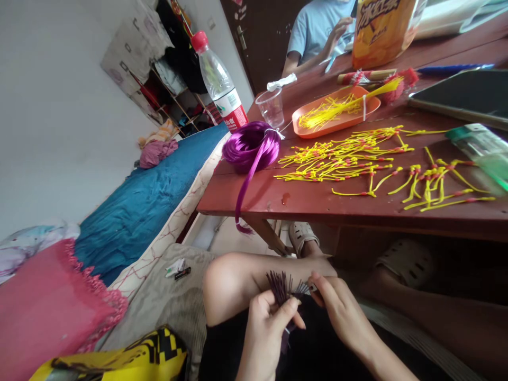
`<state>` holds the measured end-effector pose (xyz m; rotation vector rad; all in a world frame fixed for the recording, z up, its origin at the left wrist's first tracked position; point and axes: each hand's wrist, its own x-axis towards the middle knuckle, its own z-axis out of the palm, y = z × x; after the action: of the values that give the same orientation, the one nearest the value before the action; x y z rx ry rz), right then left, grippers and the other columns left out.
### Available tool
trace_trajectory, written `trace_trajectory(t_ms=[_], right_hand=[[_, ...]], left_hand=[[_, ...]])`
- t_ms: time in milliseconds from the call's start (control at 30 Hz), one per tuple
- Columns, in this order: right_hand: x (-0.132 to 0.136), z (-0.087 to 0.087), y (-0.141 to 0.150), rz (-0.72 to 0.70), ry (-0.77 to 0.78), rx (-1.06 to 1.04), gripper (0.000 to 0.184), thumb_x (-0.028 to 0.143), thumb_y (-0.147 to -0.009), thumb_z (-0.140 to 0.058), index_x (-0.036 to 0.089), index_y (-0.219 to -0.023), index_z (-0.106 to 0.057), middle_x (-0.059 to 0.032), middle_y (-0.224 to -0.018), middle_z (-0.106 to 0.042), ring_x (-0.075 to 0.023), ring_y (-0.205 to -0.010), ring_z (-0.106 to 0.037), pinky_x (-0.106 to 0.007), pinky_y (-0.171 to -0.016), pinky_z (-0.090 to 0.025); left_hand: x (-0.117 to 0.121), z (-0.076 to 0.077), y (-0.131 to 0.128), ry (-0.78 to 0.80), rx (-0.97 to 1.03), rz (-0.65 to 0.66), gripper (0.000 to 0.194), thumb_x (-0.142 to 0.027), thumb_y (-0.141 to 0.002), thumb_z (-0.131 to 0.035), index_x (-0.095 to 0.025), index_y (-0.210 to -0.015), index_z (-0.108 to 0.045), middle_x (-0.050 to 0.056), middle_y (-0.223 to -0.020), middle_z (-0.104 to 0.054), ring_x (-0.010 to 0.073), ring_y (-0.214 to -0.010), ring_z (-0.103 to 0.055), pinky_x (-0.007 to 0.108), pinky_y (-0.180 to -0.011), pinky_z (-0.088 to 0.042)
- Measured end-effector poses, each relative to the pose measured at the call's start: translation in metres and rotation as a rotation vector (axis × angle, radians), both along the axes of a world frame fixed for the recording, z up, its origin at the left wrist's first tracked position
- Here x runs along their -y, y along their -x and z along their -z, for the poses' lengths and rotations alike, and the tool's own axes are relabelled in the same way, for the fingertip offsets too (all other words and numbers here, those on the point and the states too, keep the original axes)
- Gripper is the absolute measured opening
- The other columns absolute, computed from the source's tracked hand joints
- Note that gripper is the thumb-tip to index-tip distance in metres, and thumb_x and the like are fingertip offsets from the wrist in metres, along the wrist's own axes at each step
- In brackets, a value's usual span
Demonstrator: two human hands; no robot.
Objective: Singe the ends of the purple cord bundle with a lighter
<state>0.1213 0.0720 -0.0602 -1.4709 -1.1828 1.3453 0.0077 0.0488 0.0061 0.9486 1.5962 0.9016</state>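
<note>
Over my lap, my left hand (pixel 272 320) is closed around a bundle of dark purple cords (pixel 279 286). Their cut ends fan out above my thumb, and the tail of the bundle hangs below my fingers. Just right of the fanned ends, my right hand (pixel 337 301) has its thumb and fingers pinched together. What they hold, if anything, is too small to make out. On the table, a coil of shiny purple cord (pixel 252 148) lies with one end hanging over the edge. Many short yellow cords with red knots (pixel 345 153) are spread beside it.
On the red-brown table (pixel 293 201) stand a plastic bottle (pixel 218 79), a clear cup (pixel 272 107) and an orange tray (pixel 309 132) with yellow cords. A green-lidded clear box (pixel 480 148) sits at right. Across the table is a person in a light blue shirt (pixel 313 32).
</note>
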Motion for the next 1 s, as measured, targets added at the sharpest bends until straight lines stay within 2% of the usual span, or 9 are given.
trace_trajectory(t_ms=[433, 700, 900, 1000], right_hand=[[-0.0008, 0.0014, -0.0004, -0.033, -0.054, -0.001, 0.051, 0.061, -0.079, -0.027, 0.022, -0.046, -0.033, 0.0010, -0.047, -0.038, -0.0150, -0.049, -0.039, -0.027, -0.050, -0.031], [-0.0003, 0.0017, -0.0004, 0.013, -0.069, 0.018, 0.053, 0.060, -0.078, -0.030, 0.020, -0.048, -0.046, -0.0038, -0.051, -0.052, -0.0193, -0.054, -0.049, -0.028, -0.054, -0.037], [-0.0005, 0.0009, 0.0007, 0.013, -0.088, 0.001, 0.049, 0.058, -0.079, -0.032, 0.022, -0.046, -0.038, -0.0007, -0.047, -0.046, -0.0168, -0.049, -0.045, -0.026, -0.049, -0.034], [-0.0001, 0.0027, 0.0006, 0.009, -0.088, -0.012, 0.048, 0.056, -0.080, -0.032, 0.021, -0.048, -0.040, -0.0007, -0.048, -0.047, -0.0166, -0.051, -0.045, -0.026, -0.049, -0.034]], left_hand=[[-0.0002, 0.0007, 0.0034, 0.005, 0.003, 0.027, 0.028, -0.028, -0.072, -0.060, -0.014, -0.048, -0.054, 0.001, -0.049, -0.055, 0.0113, -0.054, -0.045, 0.023, -0.056, -0.033], [0.0004, 0.0022, 0.0044, -0.004, -0.021, 0.037, 0.029, -0.026, -0.074, -0.059, -0.014, -0.048, -0.053, 0.000, -0.049, -0.054, 0.0104, -0.053, -0.044, 0.022, -0.056, -0.032], [0.0005, 0.0008, 0.0038, -0.004, -0.012, 0.026, 0.028, -0.026, -0.073, -0.059, -0.014, -0.049, -0.054, 0.000, -0.049, -0.054, 0.0106, -0.053, -0.045, 0.022, -0.056, -0.033], [0.0005, 0.0010, 0.0035, -0.010, -0.016, 0.014, 0.026, -0.026, -0.073, -0.060, -0.014, -0.050, -0.055, 0.000, -0.049, -0.055, 0.0107, -0.053, -0.045, 0.022, -0.056, -0.033]])
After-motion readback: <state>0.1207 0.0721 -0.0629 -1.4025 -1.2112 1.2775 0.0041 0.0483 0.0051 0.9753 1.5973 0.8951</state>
